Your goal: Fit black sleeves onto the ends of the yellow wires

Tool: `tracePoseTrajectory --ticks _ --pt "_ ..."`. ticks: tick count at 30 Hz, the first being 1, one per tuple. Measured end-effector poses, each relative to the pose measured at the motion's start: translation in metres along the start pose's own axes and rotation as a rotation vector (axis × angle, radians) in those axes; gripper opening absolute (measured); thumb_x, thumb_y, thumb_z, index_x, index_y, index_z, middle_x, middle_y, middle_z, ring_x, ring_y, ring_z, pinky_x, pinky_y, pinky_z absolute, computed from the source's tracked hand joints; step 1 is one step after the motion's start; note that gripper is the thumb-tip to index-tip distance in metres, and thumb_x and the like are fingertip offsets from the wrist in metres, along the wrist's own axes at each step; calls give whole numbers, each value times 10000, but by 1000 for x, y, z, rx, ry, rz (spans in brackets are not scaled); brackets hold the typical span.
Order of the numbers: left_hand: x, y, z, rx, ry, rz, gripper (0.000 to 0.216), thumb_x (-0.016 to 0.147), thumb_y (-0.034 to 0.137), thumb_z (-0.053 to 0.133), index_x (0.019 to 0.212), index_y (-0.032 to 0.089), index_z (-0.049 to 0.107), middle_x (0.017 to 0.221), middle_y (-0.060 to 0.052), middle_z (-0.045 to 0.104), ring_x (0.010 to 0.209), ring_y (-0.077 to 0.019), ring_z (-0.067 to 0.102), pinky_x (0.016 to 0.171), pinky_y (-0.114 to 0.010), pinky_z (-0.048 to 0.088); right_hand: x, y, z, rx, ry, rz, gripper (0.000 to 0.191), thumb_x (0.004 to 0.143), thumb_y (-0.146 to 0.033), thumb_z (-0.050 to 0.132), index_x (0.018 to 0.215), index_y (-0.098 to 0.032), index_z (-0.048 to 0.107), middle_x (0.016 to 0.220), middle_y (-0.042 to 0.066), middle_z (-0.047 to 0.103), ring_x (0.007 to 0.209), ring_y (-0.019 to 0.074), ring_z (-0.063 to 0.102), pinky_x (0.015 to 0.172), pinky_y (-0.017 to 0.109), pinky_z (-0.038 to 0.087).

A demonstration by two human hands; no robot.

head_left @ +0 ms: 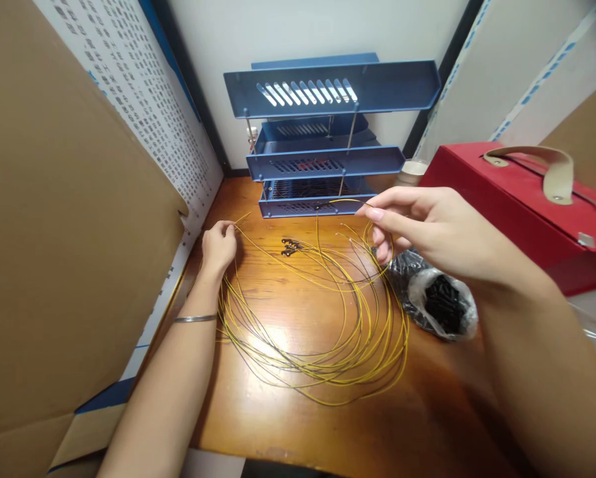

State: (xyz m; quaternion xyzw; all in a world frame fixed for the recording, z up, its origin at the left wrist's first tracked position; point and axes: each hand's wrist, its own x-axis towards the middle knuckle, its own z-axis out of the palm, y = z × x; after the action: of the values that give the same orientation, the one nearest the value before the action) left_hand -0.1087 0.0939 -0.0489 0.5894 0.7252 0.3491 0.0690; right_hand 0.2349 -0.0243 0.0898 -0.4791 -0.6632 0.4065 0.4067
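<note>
Loose loops of thin yellow and dark wire lie on the wooden table. Several small black end pieces sit in a cluster at the wire ends near the middle. My left hand is closed on a wire at the left, a short yellow end poking out past the fingertips. On the right, my right hand pinches a wire between thumb and forefinger, above the table. From that pinch the wire runs left to a small dark tip in front of the tray rack. The other fingers of my right hand are curled.
A blue tiered tray rack stands at the back. Right of the loops lies a plastic bag of small black pieces. A red box with a beige handle is at the right, cardboard at the left. The wooden table ends in front.
</note>
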Motion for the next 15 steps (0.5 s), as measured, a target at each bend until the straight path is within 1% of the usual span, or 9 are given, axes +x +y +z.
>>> tracePoseTrajectory --ticks 5,10,15 --pt "1 -3 2 21 16 18 353 913 362 477 1061 159 725 1065 -109 756 993 -238 674 908 -319 484 0 0 0 4 -8 9 247 900 -448 693 921 -203 706 678 22 668 550 137 638 542 271 545" --pt "0 -2 1 45 23 27 367 913 388 480 1050 156 728 1030 -116 756 952 -240 674 874 -321 486 0 0 0 3 -14 3 276 896 -458 696 940 -185 700 684 22 674 556 125 642 544 247 548" --pt "-1 -2 1 80 25 56 360 906 407 496 1017 166 739 994 -119 755 969 -267 649 889 -353 478 0 0 0 -2 -15 -8 289 894 -455 700 936 -169 698 681 23 673 552 121 644 532 232 549"
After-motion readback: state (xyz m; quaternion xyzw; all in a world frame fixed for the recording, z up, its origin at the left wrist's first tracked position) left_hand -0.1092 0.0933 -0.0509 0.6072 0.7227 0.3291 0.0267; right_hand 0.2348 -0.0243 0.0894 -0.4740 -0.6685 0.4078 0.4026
